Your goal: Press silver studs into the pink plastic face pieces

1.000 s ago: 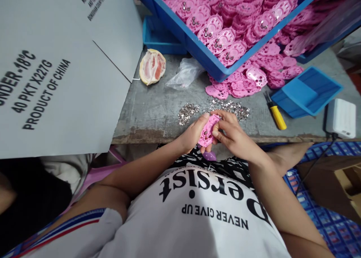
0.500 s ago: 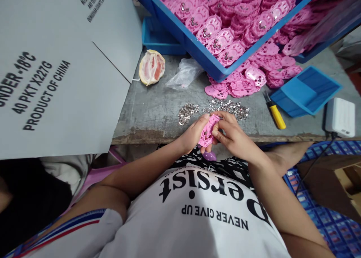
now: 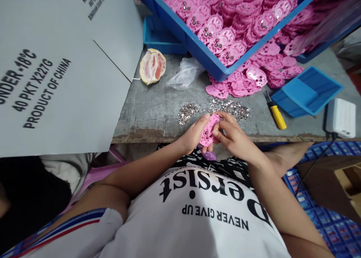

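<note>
A pink plastic casing (image 3: pixel 207 133) with holes and small shiny metal bits on its face is held over the bench's front edge. My left hand (image 3: pixel 194 136) is closed around its left side and supports it from below. The fingers of my right hand (image 3: pixel 231 134) are bent and pinched together against its right side; whatever lies between those fingertips is hidden. Just beyond my hands, two piles of tiny silvery metal pieces (image 3: pixel 188 113) lie on the grey bench (image 3: pixel 158 115). Below the casing, a purple dotted object (image 3: pixel 209 155) shows partly.
A large blue crate (image 3: pixel 197 49) full of pink casings stands at the back, with more casings (image 3: pixel 245 85) heaped before it. To the right are a yellow-handled screwdriver (image 3: pixel 277 116), a blue bin (image 3: pixel 307 90) and a white box (image 3: pixel 342 117). Cut fruit (image 3: pixel 152 67) lies left, beside a grey carton (image 3: pixel 70 100).
Both hands stay almost where they were around the pink casing, which is tilted very slightly differently. The whole view has shifted a little.
</note>
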Demonstrator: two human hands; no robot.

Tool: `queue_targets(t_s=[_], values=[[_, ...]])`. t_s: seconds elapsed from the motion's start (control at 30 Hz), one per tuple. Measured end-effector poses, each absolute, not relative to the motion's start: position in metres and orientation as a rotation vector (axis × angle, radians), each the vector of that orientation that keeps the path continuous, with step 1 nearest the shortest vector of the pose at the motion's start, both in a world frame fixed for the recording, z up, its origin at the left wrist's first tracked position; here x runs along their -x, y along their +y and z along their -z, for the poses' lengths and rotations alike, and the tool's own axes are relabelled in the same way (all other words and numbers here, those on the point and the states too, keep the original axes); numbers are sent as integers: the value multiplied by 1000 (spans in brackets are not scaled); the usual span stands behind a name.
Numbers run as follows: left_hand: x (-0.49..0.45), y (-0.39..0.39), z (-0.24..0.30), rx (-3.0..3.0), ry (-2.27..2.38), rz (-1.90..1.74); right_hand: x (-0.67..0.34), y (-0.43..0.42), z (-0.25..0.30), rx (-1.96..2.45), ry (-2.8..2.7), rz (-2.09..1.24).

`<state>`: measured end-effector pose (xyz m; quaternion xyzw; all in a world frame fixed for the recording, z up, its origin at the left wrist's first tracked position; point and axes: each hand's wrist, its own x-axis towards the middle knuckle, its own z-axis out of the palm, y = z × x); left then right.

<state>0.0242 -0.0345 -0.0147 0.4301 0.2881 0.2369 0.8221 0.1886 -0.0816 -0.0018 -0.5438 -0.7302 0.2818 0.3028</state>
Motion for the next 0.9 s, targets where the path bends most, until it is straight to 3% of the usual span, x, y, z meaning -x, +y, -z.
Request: queue_targets(t_s=[0.53,0.9], values=[[-19,-33,16,-876,611,-536,-187,-82,15,1412,-1410,-871],[-20,-27,11,-941,701,-630,-201,-86,33,1431,-1167,-675]])
